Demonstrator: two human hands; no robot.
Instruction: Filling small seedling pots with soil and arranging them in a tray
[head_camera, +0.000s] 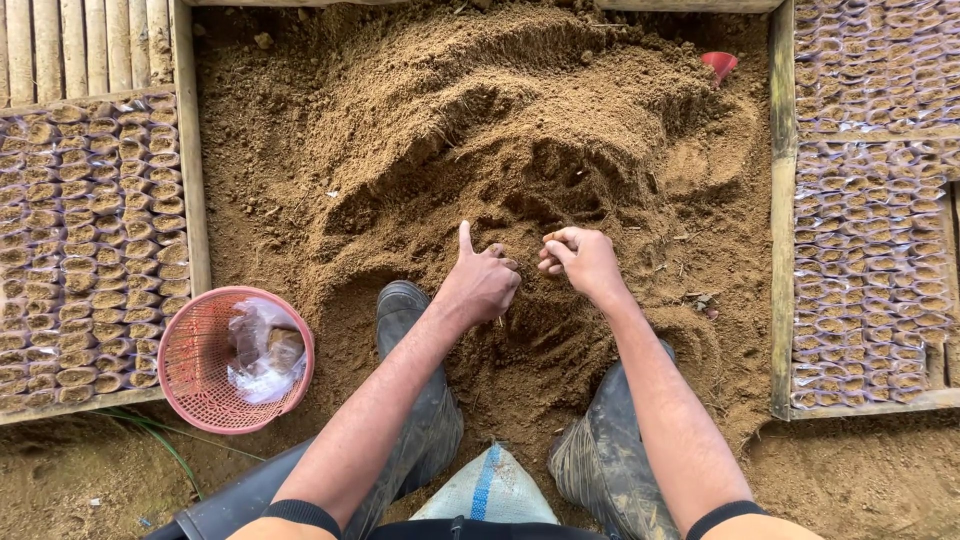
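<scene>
A big heap of brown soil (520, 130) fills the middle between wooden boards. My left hand (481, 280) rests on the soil just below the heap, fingers curled and thumb sticking up; whether it holds anything is hidden. Right beside it, my right hand (578, 258) has its fingers pinched together over the soil, apparently on a small bit of something too small to make out. Both hands almost touch. My two dark rubber boots (600, 450) stand on the soil below them.
A pink plastic basket (200, 400) with clear plastic bags (258, 350) sits at lower left. Trays of several small soil-filled bags lie at left (90, 250) and right (870, 250), behind wooden boards (782, 200). A red object (719, 65) pokes from the soil at upper right. A white-and-blue sack (487, 490) lies between my boots.
</scene>
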